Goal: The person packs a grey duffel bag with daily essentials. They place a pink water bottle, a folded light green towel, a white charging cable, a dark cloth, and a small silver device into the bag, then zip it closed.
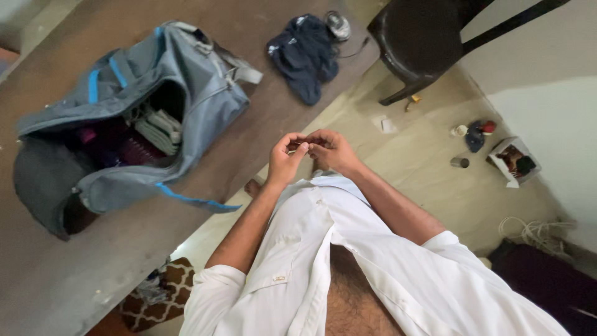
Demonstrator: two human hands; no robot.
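Observation:
My left hand (pixel 285 158) and my right hand (pixel 333 149) meet in front of my chest, fingertips pinched together on a small thin object (pixel 300 145) that is too small to make out. Both hands hover just past the edge of the brown table (pixel 56 274). I wear an unbuttoned white shirt (pixel 348 261). An open grey duffel bag with blue trim (pixel 134 118) lies on the table to the left of my hands, with folded clothes (pixel 160 127) showing inside.
A dark blue bundle of cloth (pixel 306 55) and a small round metal object (pixel 338 25) lie at the table's far end. A dark chair (pixel 416 43) stands on the floor beyond. Small jars, a cup and a box (pixel 513 160) sit on the floor at right, near white cords (pixel 532 231).

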